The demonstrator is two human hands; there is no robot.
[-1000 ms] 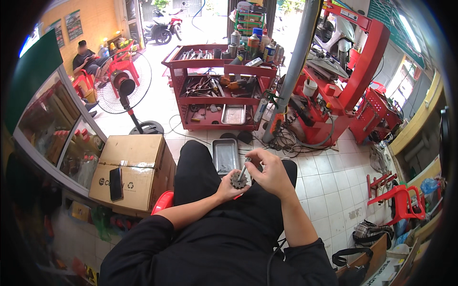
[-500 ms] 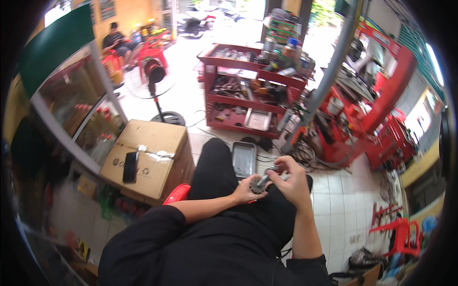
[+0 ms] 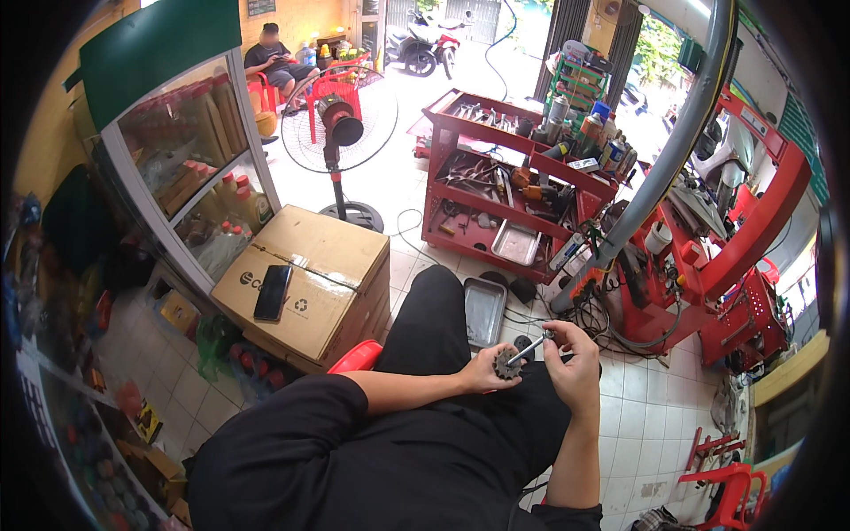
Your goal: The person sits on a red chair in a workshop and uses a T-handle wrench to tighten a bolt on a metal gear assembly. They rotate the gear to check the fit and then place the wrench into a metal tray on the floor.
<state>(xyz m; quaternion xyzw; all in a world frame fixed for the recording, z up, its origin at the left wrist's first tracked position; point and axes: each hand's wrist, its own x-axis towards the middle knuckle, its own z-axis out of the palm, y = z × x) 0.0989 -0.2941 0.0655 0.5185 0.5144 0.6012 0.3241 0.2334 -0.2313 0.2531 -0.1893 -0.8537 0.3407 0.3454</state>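
Held in front of my right thigh is a round, dark grey toothed metal part point(image 3: 505, 362), which looks like a small gear. My left hand point(image 3: 478, 373) is closed around its side. A slim silver metal rod point(image 3: 528, 349) slants up from the gear's face, and its lower end reaches the middle of the gear; whether it sits inside a hole is too small to tell. My right hand point(image 3: 575, 365) pinches the rod's upper end, where a small darker knob shows by the fingertips.
A cardboard box point(image 3: 341, 257) with a black phone point(image 3: 272, 293) stands left. Ahead are a metal tray point(image 3: 486, 311), a red tool cart point(image 3: 443, 199) and a standing fan point(image 3: 339, 124). A red motorcycle lift point(image 3: 753, 208) and grey pole point(image 3: 655, 146) stand right. A person sits far left.
My right hand has drawn back from the gear, and more of the rod shows between them. The whole view has shifted, so surroundings appear farther right.
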